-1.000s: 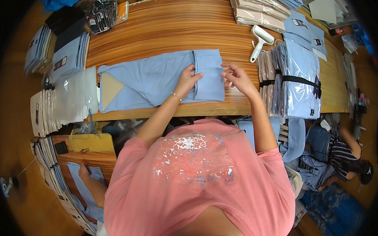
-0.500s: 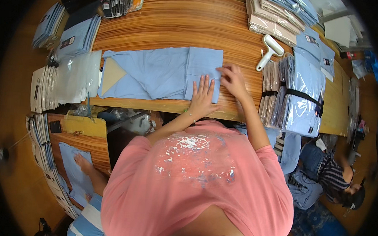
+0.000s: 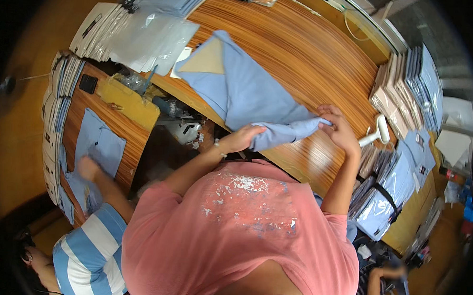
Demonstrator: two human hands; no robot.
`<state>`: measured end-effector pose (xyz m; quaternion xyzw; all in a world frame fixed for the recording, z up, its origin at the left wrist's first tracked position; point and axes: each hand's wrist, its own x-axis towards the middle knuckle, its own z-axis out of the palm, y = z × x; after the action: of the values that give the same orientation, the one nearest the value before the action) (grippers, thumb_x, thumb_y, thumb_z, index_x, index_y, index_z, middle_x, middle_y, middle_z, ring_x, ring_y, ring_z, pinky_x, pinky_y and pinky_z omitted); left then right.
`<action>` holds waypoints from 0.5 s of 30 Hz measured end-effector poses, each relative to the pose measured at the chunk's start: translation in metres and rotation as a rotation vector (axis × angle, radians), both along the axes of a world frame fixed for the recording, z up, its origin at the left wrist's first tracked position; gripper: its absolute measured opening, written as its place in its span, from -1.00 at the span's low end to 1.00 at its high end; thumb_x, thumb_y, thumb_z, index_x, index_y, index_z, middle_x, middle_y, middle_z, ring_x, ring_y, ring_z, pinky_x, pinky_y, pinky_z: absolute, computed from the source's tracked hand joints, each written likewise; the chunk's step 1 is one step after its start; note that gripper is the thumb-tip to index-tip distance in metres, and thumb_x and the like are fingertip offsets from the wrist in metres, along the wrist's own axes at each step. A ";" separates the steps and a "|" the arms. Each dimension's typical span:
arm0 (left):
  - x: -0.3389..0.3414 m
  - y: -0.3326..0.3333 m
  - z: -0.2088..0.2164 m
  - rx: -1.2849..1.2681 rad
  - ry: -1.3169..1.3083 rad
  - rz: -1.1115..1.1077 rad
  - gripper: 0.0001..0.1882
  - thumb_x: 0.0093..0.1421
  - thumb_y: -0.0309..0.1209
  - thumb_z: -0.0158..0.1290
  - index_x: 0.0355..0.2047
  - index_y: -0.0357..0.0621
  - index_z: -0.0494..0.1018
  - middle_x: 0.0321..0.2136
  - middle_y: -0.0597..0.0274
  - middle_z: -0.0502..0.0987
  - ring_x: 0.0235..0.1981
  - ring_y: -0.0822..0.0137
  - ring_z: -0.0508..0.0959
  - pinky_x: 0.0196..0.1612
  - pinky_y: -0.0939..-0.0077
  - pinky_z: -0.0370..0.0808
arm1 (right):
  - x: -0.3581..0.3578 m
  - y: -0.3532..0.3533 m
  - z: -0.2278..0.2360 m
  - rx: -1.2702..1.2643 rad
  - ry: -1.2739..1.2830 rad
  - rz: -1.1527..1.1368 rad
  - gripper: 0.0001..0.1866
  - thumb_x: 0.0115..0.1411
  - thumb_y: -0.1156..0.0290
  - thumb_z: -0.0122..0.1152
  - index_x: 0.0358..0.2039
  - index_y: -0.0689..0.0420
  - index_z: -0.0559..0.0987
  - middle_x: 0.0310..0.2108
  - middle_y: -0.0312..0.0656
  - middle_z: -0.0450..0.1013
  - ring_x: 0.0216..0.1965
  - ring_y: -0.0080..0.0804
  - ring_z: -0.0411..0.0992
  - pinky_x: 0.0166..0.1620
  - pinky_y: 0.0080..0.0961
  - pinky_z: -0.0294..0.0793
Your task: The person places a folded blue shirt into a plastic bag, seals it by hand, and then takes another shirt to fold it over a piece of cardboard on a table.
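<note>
A light blue garment, folded into a long strip, slants across the wooden table in front of me. A beige triangle shows at its far left end. My left hand is closed round the near corner of the garment's right end. At the other corner of that end, my right hand pinches the cloth between thumb and fingers. Between my hands the cloth is bunched and raised at the table's front edge.
Clear plastic bags lie at the left. A white lint roller and strapped packs of bagged garments are on the right. Another person's hand is over blue cloth on the side table, lower left.
My view has turned, so the table now slants. Both hands have gone from lying on the garment's right end to gripping it, and that end is lifted and drawn toward me.
</note>
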<state>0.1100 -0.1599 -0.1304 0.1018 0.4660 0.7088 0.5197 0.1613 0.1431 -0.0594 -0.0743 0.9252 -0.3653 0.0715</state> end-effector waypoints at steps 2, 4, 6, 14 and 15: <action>-0.017 -0.029 0.008 0.004 -0.295 0.150 -0.58 0.23 -0.30 -0.20 -0.01 -0.37 0.26 -0.03 0.04 0.39 -0.01 0.23 0.41 0.09 0.28 0.28 | -0.032 -0.015 0.031 -0.140 -0.217 0.055 -0.79 0.07 0.38 0.13 -0.29 0.19 0.52 -0.27 -0.10 0.43 -0.18 -0.26 0.35 -0.11 -0.39 0.29; -0.048 -0.050 0.011 0.092 -0.362 0.246 -0.57 0.21 -0.29 -0.16 0.01 -0.34 0.24 -0.04 0.05 0.39 -0.01 0.22 0.41 0.10 0.27 0.30 | -0.071 -0.042 0.038 -0.275 -0.214 0.110 -0.74 0.14 0.30 0.10 -0.26 0.24 0.51 -0.42 -0.12 0.48 -0.34 -0.37 0.38 -0.23 -0.46 0.36; -0.087 -0.059 0.021 0.045 -0.305 0.404 -0.59 0.22 -0.33 -0.19 0.02 -0.30 0.22 -0.03 0.09 0.38 0.00 0.26 0.39 0.10 0.31 0.30 | -0.124 -0.068 0.022 -0.347 -0.234 0.075 -0.70 0.16 0.26 0.09 -0.24 0.24 0.50 -0.36 -0.15 0.49 -0.33 -0.40 0.38 -0.23 -0.45 0.36; -0.175 -0.107 -0.062 -0.478 0.417 0.697 -0.63 0.17 -0.43 -0.08 -0.01 -0.29 0.29 -0.31 0.17 0.47 -0.36 0.44 0.46 -0.32 0.59 0.41 | -0.217 -0.098 -0.120 -0.496 -0.072 -0.414 -0.81 -0.06 0.47 0.32 -0.44 0.21 0.49 -0.58 -0.38 0.35 -0.54 -0.62 0.25 -0.46 -0.61 0.29; -0.174 -0.109 -0.067 -0.490 0.473 0.699 -0.63 0.15 -0.46 -0.06 -0.02 -0.31 0.30 -0.32 0.15 0.49 -0.39 0.43 0.48 -0.37 0.58 0.43 | -0.218 -0.098 -0.120 -0.452 -0.112 -0.407 -0.82 -0.06 0.47 0.33 -0.48 0.21 0.48 -0.60 -0.40 0.33 -0.56 -0.63 0.24 -0.47 -0.61 0.28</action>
<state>-0.0644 -0.2687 -0.1973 -0.0277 0.7308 0.6677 0.1392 -0.0570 0.0450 -0.1795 0.1188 0.8109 -0.5723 0.0293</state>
